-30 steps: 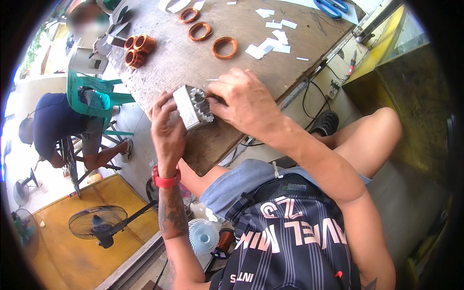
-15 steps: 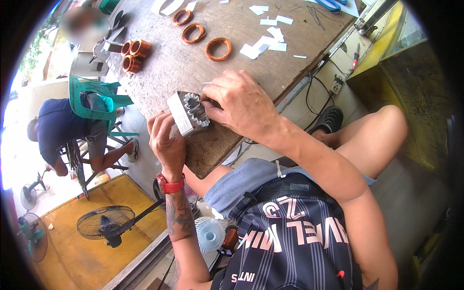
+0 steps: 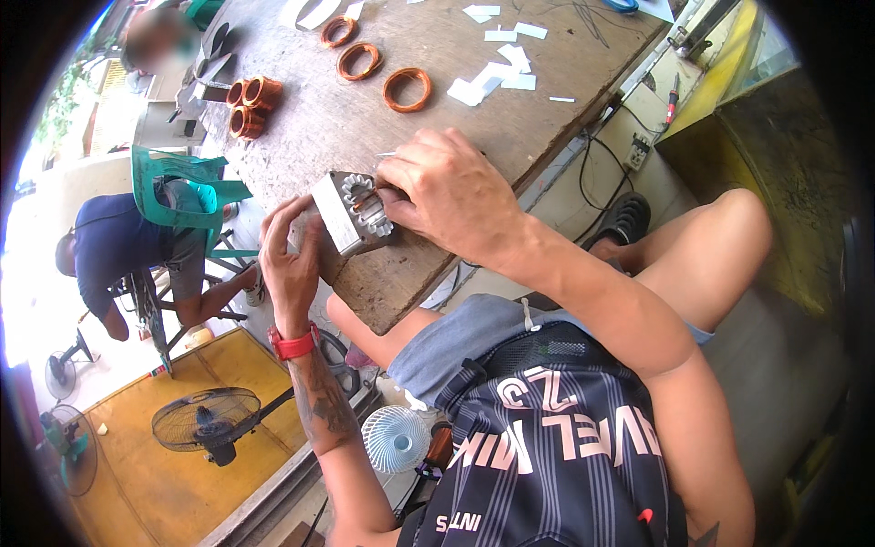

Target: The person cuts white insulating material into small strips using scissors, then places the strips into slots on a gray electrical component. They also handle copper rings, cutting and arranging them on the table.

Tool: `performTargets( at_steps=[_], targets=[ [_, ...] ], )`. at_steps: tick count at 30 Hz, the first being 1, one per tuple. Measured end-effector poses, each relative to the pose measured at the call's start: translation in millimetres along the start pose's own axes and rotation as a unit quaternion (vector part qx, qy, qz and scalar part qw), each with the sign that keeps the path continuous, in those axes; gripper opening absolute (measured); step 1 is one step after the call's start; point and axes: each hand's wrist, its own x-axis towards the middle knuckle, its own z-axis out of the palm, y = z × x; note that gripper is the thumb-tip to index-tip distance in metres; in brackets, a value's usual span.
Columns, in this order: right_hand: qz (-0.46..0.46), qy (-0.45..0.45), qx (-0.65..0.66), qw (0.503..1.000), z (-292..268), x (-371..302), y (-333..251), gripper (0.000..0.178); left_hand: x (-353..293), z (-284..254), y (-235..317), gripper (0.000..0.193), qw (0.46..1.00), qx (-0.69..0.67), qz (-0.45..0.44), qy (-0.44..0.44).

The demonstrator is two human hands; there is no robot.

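A grey metal motor stator (image 3: 339,217) with a toothed bore stands near the table's edge, its slots facing right. A little copper-coloured wire (image 3: 358,198) shows among the teeth. My right hand (image 3: 456,187) is at the slotted side, fingers curled and pinched, covering part of it. From these fingers juts the end of a thin white strip (image 3: 386,154); the rest is hidden. On the other side, my left hand (image 3: 292,251) is bent beside the stator, thumb and fingers apart with a gap between. Its fingertips are close to the casing; whether they touch it I cannot tell.
Three loose copper wire coils (image 3: 407,89) lie farther back on the wooden table (image 3: 310,128), with bundled copper coils (image 3: 248,121) to their left. White paper pieces (image 3: 492,77) are scattered at the back right. A person (image 3: 128,242) sits beyond the table's left side. A black fan (image 3: 208,421) stands lower left.
My left hand has shifted left, and its thumb and fingers have spread apart beside the stator. The right hand stays at the slots, the white strip still in its fingers.
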Motion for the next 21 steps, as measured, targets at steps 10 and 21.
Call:
performTargets(
  at_steps=[10,21],
  targets=[
    [0.026,-0.066,0.023,0.997,-8.2,10.7,0.2,0.018,34.1,21.2,19.9,0.048,0.994,-0.011,0.079,-0.078],
    [0.010,-0.168,-0.009,0.986,-7.4,40.4,6.1,0.037,33.4,22.2,16.3,0.045,0.987,0.010,0.142,-0.077]
  ],
)
